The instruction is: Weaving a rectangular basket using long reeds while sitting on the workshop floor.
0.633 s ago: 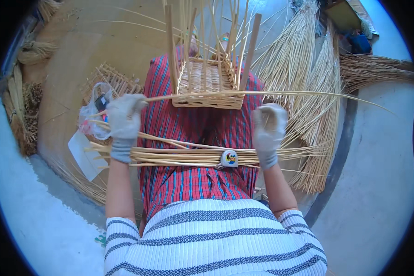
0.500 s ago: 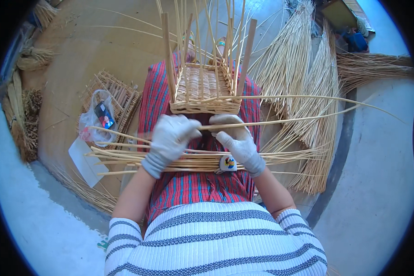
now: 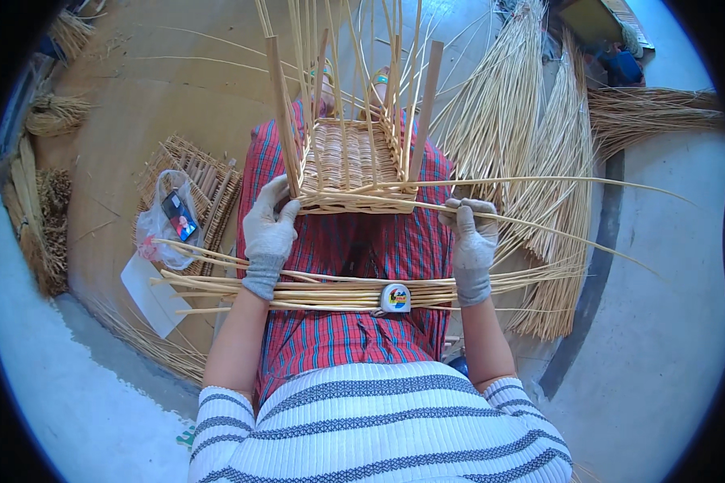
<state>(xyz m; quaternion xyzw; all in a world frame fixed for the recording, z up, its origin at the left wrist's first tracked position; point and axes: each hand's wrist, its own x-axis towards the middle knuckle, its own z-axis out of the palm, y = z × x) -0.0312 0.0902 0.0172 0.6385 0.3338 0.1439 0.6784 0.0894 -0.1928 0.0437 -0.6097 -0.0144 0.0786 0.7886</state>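
- One half-woven rectangular pale wicker basket (image 3: 353, 165) rests on the lap: base and low walls done, tall stakes unwoven.
- Left hand (image 3: 267, 233) grips its near-left corner, fingers clamped.
- Right hand (image 3: 471, 237) pinches a long pale willow rod (image 3: 540, 225) at the near-right.
- Loose rod bundle (image 3: 330, 290) lies nearer.

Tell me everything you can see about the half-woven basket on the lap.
The basket is a pale, rectangular wicker piece with a woven base, low woven sides and tall uprights standing unwoven above. It rests on the red plaid lap. The gloved left hand holds its near-left corner; the right hand grips a long strand trailing right.
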